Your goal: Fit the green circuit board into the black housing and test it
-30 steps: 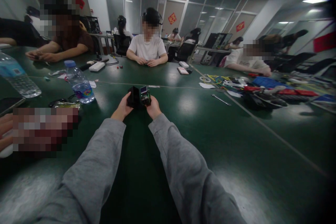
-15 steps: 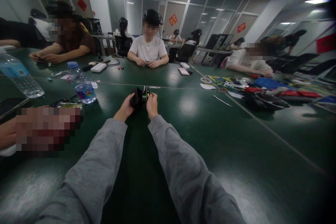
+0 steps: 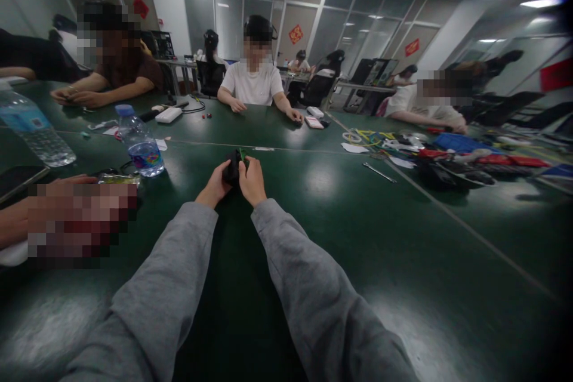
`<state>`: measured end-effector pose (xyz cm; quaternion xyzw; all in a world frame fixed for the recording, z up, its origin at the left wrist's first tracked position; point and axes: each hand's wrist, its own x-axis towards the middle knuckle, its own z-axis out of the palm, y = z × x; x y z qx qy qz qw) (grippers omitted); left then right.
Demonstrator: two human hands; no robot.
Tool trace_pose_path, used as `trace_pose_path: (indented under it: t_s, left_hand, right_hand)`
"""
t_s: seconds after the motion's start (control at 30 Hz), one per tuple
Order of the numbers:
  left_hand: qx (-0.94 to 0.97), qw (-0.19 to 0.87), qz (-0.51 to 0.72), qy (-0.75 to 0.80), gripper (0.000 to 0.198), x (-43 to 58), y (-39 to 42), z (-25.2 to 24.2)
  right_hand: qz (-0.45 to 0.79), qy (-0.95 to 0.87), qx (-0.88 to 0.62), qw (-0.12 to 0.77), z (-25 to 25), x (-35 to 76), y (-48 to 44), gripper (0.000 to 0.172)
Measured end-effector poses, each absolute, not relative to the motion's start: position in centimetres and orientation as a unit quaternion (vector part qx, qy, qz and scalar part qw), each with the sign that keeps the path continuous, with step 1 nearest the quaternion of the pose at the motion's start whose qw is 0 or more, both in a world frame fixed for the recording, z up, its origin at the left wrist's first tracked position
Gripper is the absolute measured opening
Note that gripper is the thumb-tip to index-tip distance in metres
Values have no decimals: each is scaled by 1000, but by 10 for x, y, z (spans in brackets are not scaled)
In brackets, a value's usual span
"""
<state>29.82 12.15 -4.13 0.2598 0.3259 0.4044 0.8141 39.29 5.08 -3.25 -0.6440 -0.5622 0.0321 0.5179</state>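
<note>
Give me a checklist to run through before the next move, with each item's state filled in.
1. Left grip on the black box: ok, it holds the box from the left side.
2. Right grip on the green board: ok, it holds the board right by the box.
3. Board lined up with the box: cannot tell, the right grip hides most of the board.
4. Blue-capped bottle clear of both grips: ok, it stands apart to the left, cap on.
5. Wrench out of the way: ok, it lies on the table, well to the right of the right grip.
</note>
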Motion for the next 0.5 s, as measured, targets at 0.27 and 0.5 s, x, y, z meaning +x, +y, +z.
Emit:
trace_pose_path:
  t_s: [0.27, 0.5]
  left_hand:
    - [246, 804, 420, 341, 22, 301, 113, -32]
    - [212, 795, 454, 343, 16, 297, 115, -28]
  right_hand:
    - [90, -584, -617, 520, -42, 390, 52, 48]
    - [268, -503, -541, 618, -59, 385, 66, 49]
